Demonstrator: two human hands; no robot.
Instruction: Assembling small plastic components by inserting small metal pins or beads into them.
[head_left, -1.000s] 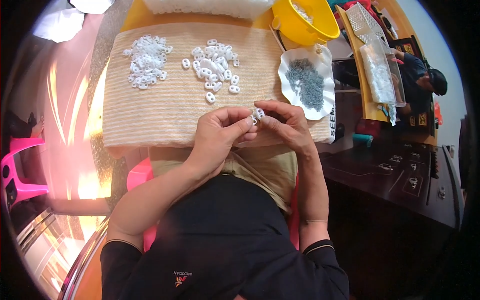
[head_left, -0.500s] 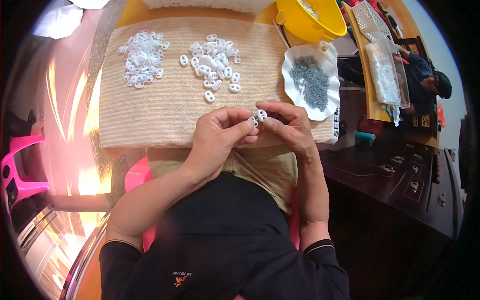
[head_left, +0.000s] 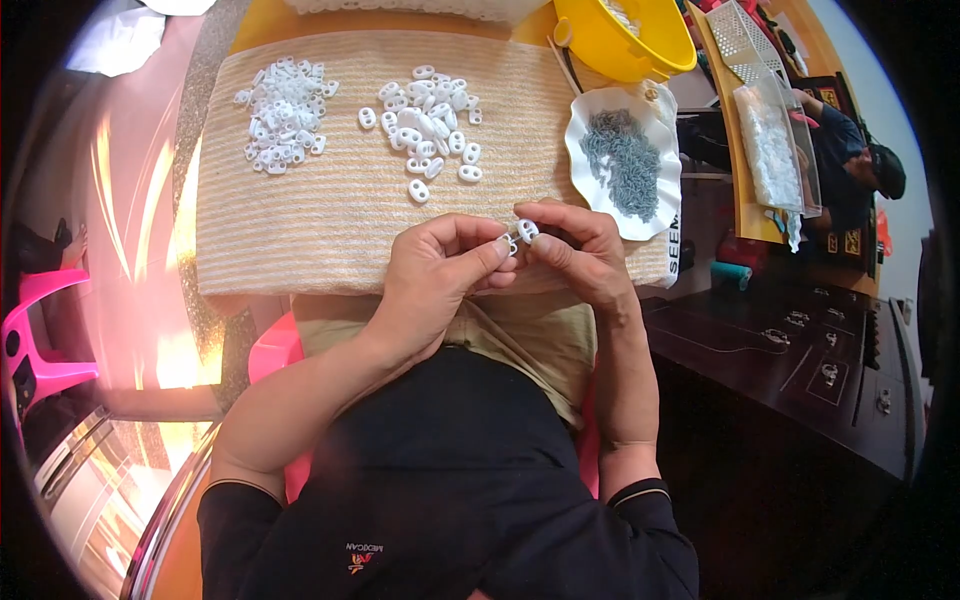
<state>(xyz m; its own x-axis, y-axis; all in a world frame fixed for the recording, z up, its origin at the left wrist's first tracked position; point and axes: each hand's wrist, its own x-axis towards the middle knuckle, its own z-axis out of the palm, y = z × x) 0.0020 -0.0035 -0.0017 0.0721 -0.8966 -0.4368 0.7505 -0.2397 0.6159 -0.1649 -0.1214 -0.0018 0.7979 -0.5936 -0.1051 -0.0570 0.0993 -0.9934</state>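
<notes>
Pinching small white oval piece [head_left: 527, 231] | left hand [head_left: 440, 270] and right hand [head_left: 580, 250] fingertips closed on it together | held just above near edge of beige woven mat [head_left: 330, 230] | white loose pieces [head_left: 430, 125] and grey-filled dish [head_left: 625, 160] lay beyond

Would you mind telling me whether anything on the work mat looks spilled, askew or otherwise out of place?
Nothing stands out. Two heaps of white oval pieces sit on the woven mat, a few strays beside the right heap. Grey bits stay inside their white dish.
</notes>
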